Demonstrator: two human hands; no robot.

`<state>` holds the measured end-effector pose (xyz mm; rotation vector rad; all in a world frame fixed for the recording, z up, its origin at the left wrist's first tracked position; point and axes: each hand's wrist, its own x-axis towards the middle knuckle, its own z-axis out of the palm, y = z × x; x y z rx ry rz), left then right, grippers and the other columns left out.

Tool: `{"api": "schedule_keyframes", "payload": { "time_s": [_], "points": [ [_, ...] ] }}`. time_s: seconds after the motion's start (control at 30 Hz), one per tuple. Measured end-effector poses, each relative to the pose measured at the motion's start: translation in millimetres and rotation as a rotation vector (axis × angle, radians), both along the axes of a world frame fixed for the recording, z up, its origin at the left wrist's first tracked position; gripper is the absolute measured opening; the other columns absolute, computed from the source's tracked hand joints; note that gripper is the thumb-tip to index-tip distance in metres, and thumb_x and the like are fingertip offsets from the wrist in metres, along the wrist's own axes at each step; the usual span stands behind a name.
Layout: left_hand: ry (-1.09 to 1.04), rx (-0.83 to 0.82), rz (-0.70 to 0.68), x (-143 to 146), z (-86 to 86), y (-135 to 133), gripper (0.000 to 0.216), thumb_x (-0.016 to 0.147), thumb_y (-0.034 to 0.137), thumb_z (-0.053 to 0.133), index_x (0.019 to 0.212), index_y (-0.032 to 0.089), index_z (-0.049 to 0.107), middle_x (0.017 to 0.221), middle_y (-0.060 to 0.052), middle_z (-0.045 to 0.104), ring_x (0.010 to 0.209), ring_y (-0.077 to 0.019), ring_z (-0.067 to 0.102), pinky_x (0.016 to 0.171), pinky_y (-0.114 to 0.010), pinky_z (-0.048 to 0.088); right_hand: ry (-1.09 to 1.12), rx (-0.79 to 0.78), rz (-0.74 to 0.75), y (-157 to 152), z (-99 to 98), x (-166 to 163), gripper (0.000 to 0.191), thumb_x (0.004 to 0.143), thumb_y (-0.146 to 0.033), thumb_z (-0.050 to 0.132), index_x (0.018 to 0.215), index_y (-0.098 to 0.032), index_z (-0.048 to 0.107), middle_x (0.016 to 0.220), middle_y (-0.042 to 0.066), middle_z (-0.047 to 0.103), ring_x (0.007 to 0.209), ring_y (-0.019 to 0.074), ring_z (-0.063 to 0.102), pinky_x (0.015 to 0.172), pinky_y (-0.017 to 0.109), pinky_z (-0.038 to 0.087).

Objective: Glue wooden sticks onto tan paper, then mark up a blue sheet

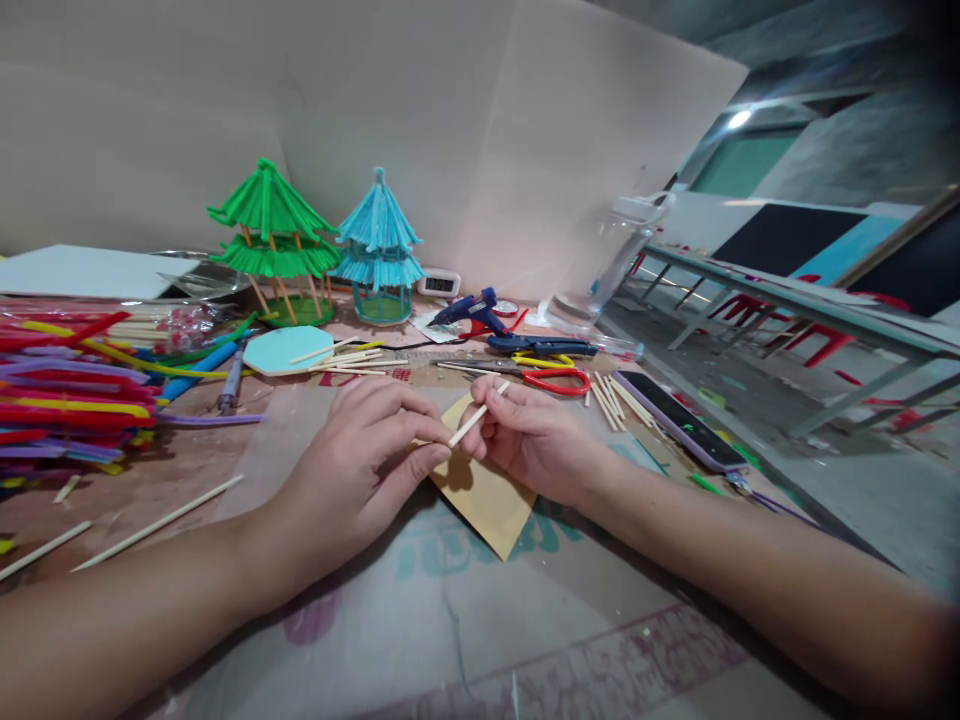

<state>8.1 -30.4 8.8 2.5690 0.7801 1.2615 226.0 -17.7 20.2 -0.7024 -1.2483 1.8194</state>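
Thin wooden stick (474, 418) pinched between both our hands, dead center of frame, just above tan card piece (487, 500) lying on counter (450, 630). Left hand (360, 470): fingers closed on stick's lower end. Right hand (525, 440): fingers closed round its middle, upper tip poking free. We reckon light grip is best since stick looks snappy, with wrists resting on counter for steadiness. Glue gun (472, 312) upper middle, near red-handled scissors (559, 381). Straw pile (67, 400) far left.
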Motion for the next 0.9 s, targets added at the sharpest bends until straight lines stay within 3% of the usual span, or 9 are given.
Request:
{"api": "schedule_keyframes", "payload": {
  "time_s": [0.33,0.6,0.9],
  "points": [
    [-0.035,0.002,-0.052,0.1,-0.4,1.2,0.009,0.1,0.021,0.06,0.094,0.022,0.066,0.097,0.0,0.066,0.097,-0.0173,0.058,0.09,-0.032,0.041,0.065,0.03,0.05,3.0,-4.2,0.7,0.028,0.084,-0.037,0.081,0.089,-0.021,0.059,0.075,-0.001,0.073,0.069,0.0116,0.067,0.07,0.023,0.052],
    [0.061,-0.105,-0.02,1.1,-7.7,6.1,0.021,0.103,0.025,0.053,0.088,0.022,0.068,0.096,-0.001,0.066,0.095,-0.0192,0.056,0.088,-0.035,0.039,-0.192,0.368,-0.161,-5.4,2.2,-3.4,0.024,0.087,-0.042,0.076,0.087,-0.019,0.068,0.072,-0.001,0.071,0.068,0.0116,0.066,0.068,0.025,0.052],
    [0.101,-0.156,-0.045,1.8,-15.6,11.8,0.02,0.104,0.029,0.049,0.099,0.026,0.069,0.102,-0.001,0.067,0.099,-0.0211,0.057,0.088,-0.036,0.042,-0.395,0.584,-0.177,-14.3,11.7,-4.7,0.018,0.093,-0.031,0.063,0.085,-0.019,0.073,0.079,0.001,0.069,0.072,0.0124,0.065,0.074,0.027,0.052]
  ]
}}
